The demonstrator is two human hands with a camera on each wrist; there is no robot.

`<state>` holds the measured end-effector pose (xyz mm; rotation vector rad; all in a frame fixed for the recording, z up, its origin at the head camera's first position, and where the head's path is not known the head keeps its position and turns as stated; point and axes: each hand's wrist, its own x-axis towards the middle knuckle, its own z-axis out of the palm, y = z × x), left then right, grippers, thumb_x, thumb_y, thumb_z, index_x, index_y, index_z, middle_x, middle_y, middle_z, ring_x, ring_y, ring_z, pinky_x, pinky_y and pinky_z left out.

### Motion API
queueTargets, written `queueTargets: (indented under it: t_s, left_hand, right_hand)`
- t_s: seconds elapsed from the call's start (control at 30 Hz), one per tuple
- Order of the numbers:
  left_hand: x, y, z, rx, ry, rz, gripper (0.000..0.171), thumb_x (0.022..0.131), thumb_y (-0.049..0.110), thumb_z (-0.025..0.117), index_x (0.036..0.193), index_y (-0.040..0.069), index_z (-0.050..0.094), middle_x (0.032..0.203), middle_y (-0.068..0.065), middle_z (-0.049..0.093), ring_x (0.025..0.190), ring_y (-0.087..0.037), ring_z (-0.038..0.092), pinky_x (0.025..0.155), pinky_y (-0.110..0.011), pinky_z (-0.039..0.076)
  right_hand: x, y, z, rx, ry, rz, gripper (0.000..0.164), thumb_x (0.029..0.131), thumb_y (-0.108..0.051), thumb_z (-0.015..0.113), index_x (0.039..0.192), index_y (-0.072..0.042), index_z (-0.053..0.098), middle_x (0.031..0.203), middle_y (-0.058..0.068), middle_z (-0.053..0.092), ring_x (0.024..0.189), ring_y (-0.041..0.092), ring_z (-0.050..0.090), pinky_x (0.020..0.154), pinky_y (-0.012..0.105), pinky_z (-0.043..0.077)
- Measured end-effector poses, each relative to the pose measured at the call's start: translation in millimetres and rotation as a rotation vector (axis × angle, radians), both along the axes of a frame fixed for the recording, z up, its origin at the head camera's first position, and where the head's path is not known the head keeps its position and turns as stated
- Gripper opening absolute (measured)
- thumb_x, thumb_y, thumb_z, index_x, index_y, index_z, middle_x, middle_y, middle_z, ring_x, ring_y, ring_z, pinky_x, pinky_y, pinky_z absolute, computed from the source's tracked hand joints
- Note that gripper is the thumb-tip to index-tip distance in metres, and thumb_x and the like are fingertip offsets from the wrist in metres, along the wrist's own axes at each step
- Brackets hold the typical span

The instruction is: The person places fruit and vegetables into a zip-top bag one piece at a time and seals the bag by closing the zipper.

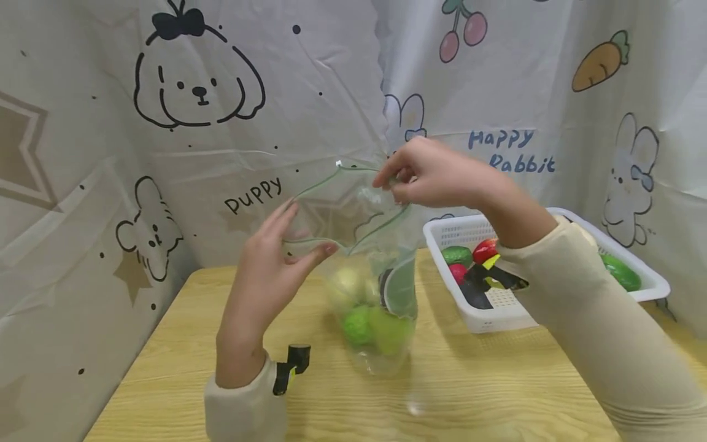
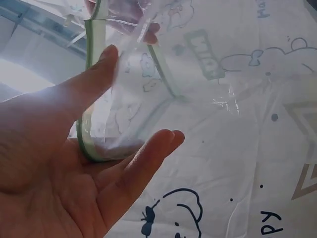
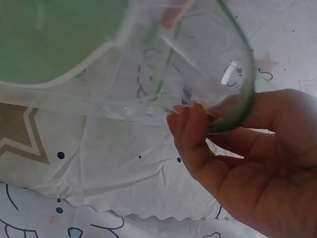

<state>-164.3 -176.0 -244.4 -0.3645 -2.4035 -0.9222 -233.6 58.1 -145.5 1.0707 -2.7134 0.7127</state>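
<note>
A clear zip bag [image 1: 381, 245] with green edging hangs upright over the table, its mouth spread wide. Inside it sit a bright green round item [image 1: 358, 325], a yellow-green one [image 1: 391, 328] and a pale yellowish one [image 1: 348, 283], blurred by the plastic. My left hand [image 1: 265, 264] touches the left side of the mouth, thumb and fingers held well apart; in the left wrist view the green rim [image 2: 89, 148] runs between them. At the right side of the mouth, my right hand [image 1: 428, 172] pinches the bag's edge with curled fingers [image 3: 190, 124].
A white basket [image 1: 475, 322] stands at the right on the wooden table [image 1: 182, 368], holding red and green produce, partly hidden behind my right forearm. Printed cloth [image 1: 331, 92] hangs around the table at the back and sides. A white tab [image 1: 339, 163] shows on the bag's far rim.
</note>
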Motion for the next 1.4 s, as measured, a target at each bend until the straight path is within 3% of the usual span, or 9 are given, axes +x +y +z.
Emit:
queueTargets:
  t_s: [0.1, 0.23, 0.33, 0.5, 0.67, 0.93, 1.03, 1.2, 1.4]
  left_hand:
    - [-3.7, -0.9, -2.2, 0.031, 0.033, 0.036, 0.085, 0.077, 0.044, 0.069, 0.144, 0.006, 0.033, 0.154, -0.008, 0.029, 0.085, -0.021, 0.068, 0.081, -0.044, 0.058]
    - [-9.5, 1.5, -5.4, 0.107, 0.227, 0.053, 0.080, 0.079, 0.016, 0.072, 0.146, 0.007, 0.029, 0.156, 0.000, 0.023, 0.111, -0.019, 0.060, 0.074, -0.035, 0.060]
    - [-10.2, 4.6, -6.3, 0.097, 0.336, -0.002, 0.082, 0.077, -0.002, 0.070, 0.147, 0.009, 0.028, 0.157, 0.005, 0.021, 0.104, -0.015, 0.062, 0.070, -0.029, 0.060]
    - [-4.7, 8.8, -6.9, -0.036, 0.156, -0.170, 0.084, 0.074, -0.006, 0.065, 0.147, 0.010, 0.026, 0.158, 0.000, 0.020, 0.079, -0.009, 0.064, 0.061, -0.022, 0.059]
    - [0.1, 13.9, -8.7, -0.080, -0.018, -0.224, 0.086, 0.073, -0.001, 0.061, 0.149, 0.013, 0.022, 0.158, 0.002, 0.017, 0.067, -0.009, 0.057, 0.061, -0.020, 0.058]
    - [-0.1, 19.5, -11.2, -0.035, -0.017, -0.212, 0.065, 0.090, 0.022, 0.055, 0.147, 0.010, 0.027, 0.158, -0.003, 0.020, 0.121, -0.019, 0.047, 0.071, -0.036, 0.059]
    - [-1.9, 20.9, -13.6, -0.048, 0.013, -0.183, 0.058, 0.096, 0.033, 0.046, 0.145, 0.006, 0.030, 0.157, -0.007, 0.023, 0.108, -0.023, 0.057, 0.077, -0.042, 0.058]
    - [-2.9, 22.7, -17.2, -0.051, 0.004, -0.174, 0.063, 0.092, 0.027, 0.053, 0.146, 0.007, 0.029, 0.157, -0.006, 0.021, 0.077, -0.008, 0.061, 0.062, -0.029, 0.058]
    - [-2.7, 21.9, -16.9, -0.056, -0.020, -0.178, 0.066, 0.091, 0.026, 0.055, 0.147, 0.008, 0.026, 0.158, -0.002, 0.017, 0.087, -0.008, 0.062, 0.065, -0.029, 0.059]
  right_hand:
    - [-3.3, -2.7, 3.0, 0.015, 0.001, 0.012, 0.037, 0.080, 0.005, 0.047, 0.110, 0.000, 0.068, 0.102, 0.016, 0.072, 0.063, 0.014, 0.053, 0.048, 0.024, 0.036]
    - [-3.9, -0.1, -0.3, -0.142, 0.060, -0.010, 0.037, 0.085, 0.005, 0.048, 0.117, -0.001, 0.064, 0.107, 0.016, 0.067, 0.080, 0.016, 0.059, 0.065, 0.026, 0.055]
    - [1.4, 9.8, -9.1, -0.254, 0.067, -0.035, 0.035, 0.086, 0.002, 0.052, 0.119, -0.001, 0.062, 0.114, 0.014, 0.061, 0.094, 0.020, 0.056, 0.083, 0.037, 0.057]
    - [6.9, 28.7, -37.4, -0.090, 0.032, -0.077, 0.035, 0.083, -0.004, 0.058, 0.118, -0.001, 0.062, 0.117, 0.014, 0.062, 0.097, 0.023, 0.057, 0.079, 0.040, 0.058]
    - [9.3, 48.6, -59.1, -0.017, 0.028, -0.037, 0.033, 0.087, -0.014, 0.061, 0.119, -0.008, 0.063, 0.119, 0.013, 0.061, 0.099, 0.023, 0.058, 0.078, 0.043, 0.058]
    - [23.3, 104.5, -82.1, -0.294, 0.102, -0.157, 0.028, 0.092, -0.023, 0.057, 0.117, -0.014, 0.064, 0.119, 0.008, 0.063, 0.098, 0.021, 0.058, 0.081, 0.055, 0.054]
    - [19.9, 127.5, -102.2, -0.327, 0.063, -0.259, 0.032, 0.093, -0.028, 0.054, 0.120, -0.012, 0.062, 0.122, 0.013, 0.061, 0.100, 0.025, 0.056, 0.083, 0.055, 0.051]
    - [-1.7, 156.7, -137.4, -0.223, -0.014, -0.434, 0.041, 0.094, -0.031, 0.051, 0.123, -0.004, 0.057, 0.123, 0.025, 0.057, 0.104, 0.039, 0.053, 0.084, 0.060, 0.051]
    - [-34.7, 180.1, -173.0, 0.035, -0.182, -0.529, 0.046, 0.089, -0.021, 0.057, 0.124, 0.009, 0.051, 0.121, 0.035, 0.054, 0.103, 0.045, 0.049, 0.092, 0.065, 0.044]
